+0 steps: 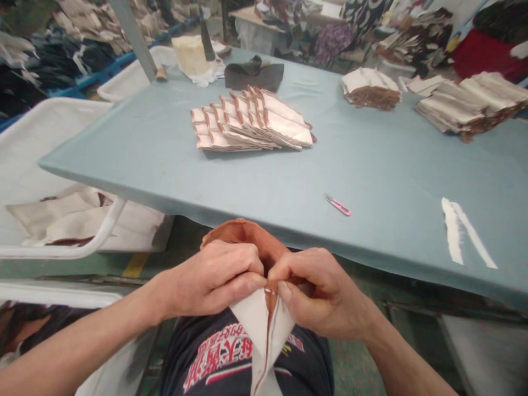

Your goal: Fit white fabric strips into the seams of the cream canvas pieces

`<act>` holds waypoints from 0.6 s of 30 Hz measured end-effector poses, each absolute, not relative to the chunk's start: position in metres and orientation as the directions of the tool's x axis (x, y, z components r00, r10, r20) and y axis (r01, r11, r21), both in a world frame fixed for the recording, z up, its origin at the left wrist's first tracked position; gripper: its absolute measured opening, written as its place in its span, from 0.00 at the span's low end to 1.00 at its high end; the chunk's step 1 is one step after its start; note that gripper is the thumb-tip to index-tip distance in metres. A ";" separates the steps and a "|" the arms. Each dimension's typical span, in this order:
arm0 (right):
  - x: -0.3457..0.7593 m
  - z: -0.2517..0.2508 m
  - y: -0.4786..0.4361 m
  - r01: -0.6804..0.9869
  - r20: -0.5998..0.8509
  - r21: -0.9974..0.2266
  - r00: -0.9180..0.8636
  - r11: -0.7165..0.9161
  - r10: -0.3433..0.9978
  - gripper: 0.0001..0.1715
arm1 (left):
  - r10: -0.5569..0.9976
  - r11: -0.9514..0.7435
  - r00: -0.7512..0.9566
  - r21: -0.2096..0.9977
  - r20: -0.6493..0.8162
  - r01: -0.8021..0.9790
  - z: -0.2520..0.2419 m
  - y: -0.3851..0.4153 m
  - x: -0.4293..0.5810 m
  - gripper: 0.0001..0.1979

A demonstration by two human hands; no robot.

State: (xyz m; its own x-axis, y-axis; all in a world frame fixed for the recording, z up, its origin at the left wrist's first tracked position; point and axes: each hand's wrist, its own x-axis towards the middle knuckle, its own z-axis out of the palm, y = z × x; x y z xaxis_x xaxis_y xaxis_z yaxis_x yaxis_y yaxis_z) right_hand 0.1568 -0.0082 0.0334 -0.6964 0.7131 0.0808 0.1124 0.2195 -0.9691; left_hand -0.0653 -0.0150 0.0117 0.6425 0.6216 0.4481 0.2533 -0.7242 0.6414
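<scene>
My left hand [231, 275] and my right hand [317, 289] meet in front of my body, below the table's near edge. Both are closed, thumbs and fingers pinching a leather piece [247, 230] at a seam between them. Its brown side shows beyond my hands, and its pale side hangs down toward my shirt in two flaps with a narrow brown opening between them. The fingertips are close together at the top of that opening. On the table lie small pink-handled snips [338, 204], apart from both hands.
Overlapping pale pieces with brown edges [251, 121] lie on the blue-green table [289, 181]. More stacks [474, 102] sit at the back right, white strips [457, 231] at the right. A white cart [53, 250] holding pieces stands at the left.
</scene>
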 end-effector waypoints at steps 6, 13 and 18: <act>0.143 0.017 -0.014 -0.062 0.059 -0.998 -0.615 0.027 0.786 0.10 | 0.551 -0.825 0.430 0.544 0.715 0.152 -0.018 -0.006 -0.050 0.22; 0.162 0.025 -0.002 0.092 0.167 -0.955 -0.614 0.281 0.771 0.09 | 0.713 -0.663 0.441 0.729 0.545 0.169 -0.014 -0.007 -0.044 0.23; 0.174 0.044 0.004 0.167 0.325 -0.810 -0.671 0.562 0.666 0.10 | 0.656 -0.651 0.624 0.737 0.424 0.183 0.030 -0.001 -0.054 0.28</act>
State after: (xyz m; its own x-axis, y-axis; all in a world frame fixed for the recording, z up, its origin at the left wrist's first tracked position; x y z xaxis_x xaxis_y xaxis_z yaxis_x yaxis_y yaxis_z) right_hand 0.1737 0.0040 0.0443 -0.6712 0.6664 0.3248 0.1666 0.5625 -0.8099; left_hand -0.0536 -0.0007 0.0300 0.6245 0.6560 0.4239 0.1834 -0.6507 0.7368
